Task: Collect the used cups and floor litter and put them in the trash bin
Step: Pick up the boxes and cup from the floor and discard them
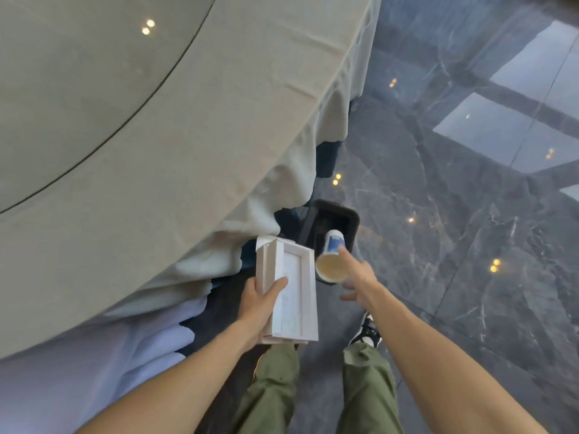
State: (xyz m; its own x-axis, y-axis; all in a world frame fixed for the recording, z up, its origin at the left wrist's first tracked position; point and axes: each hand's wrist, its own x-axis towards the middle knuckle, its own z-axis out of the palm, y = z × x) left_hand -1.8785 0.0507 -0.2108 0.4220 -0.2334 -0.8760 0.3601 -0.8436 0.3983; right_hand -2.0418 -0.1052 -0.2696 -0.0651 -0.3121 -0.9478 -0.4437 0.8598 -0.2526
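Note:
A white paper cup [331,257] with a blue print hangs tilted over the dark rectangular trash bin [344,212] on the floor, its open mouth facing me. My right hand [360,281] is just right of the cup with the fingers spread. Its index fingertip touches the cup's side, and no other finger wraps the cup. My left hand [258,303] grips a flat white cardboard box [293,292] by its left edge, just left of the bin and the cup.
A round table under a grey-green tablecloth [175,158] fills the left side, its skirt hanging right beside the bin. Polished dark marble floor [454,230] spreads to the right. My green-trousered legs and a black-and-white shoe [366,332] are below the hands.

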